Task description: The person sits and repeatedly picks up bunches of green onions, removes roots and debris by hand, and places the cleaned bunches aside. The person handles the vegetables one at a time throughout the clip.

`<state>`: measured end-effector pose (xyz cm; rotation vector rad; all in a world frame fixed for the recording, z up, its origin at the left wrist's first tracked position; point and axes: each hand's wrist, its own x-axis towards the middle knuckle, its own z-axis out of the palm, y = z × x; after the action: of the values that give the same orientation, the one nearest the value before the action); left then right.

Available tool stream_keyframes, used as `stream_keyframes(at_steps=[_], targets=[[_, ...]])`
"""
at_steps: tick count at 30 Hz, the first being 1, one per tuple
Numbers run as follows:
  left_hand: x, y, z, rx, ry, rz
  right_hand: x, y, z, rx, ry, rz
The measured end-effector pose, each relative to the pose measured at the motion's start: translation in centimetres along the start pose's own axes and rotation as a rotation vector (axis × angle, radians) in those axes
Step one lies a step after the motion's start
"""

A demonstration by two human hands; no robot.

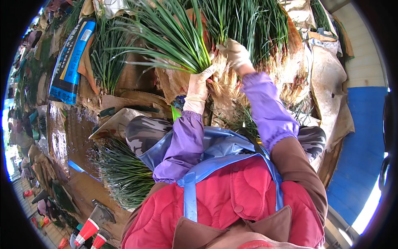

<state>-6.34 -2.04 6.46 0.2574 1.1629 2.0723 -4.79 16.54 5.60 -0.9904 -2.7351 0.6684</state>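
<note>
My left hand [200, 82], in a pale glove, holds a fanned bunch of long-leaved green plants [186, 46], like scallions or chives. Its leaves spread up and left, and pale roots [221, 63] hang at the base. Close by on the right, my right hand [236, 55], also gloved, has its fingers curled around the lower stems of more green plants [221, 28]. Part of that grip is hidden behind the glove. A dense row of the same plants [264, 34] stands behind it, reddish at the base, with straw-coloured roots [289, 68] below.
Another bunch [108, 65] leans left beside a blue and black printed sack [71, 62]. More plants [130, 174] lie by my left side. Stained sheets [328, 74] drape at right near a blue panel [357, 140]. Traffic cones [87, 232] stand lower left; a person [46, 207] is beyond.
</note>
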Motion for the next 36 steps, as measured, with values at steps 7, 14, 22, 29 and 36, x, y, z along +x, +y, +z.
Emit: stream_keyframes(at_steps=[7,14,22,29,36], targets=[[1.2,-2.0,-1.9,-0.074,0.235,-0.090,-3.8,2.2,-1.8,0.919,-0.367,0.321],[0.1,-4.4,-1.1,0.119,0.059,-0.270,-10.0,4.2,-0.9,0.471,-0.534,0.184],[0.5,-5.1,-1.0,0.015,-0.033,-0.304,-7.9,1.9,-0.4,0.677,-0.086,0.164],[-0.2,-4.9,-1.8,-0.411,-0.105,-0.378,-6.0,5.2,-0.5,1.713,-0.337,0.562],[0.0,-4.9,-1.3,-0.464,-0.168,-0.402,-5.5,3.0,2.6,0.991,-0.006,0.175]])
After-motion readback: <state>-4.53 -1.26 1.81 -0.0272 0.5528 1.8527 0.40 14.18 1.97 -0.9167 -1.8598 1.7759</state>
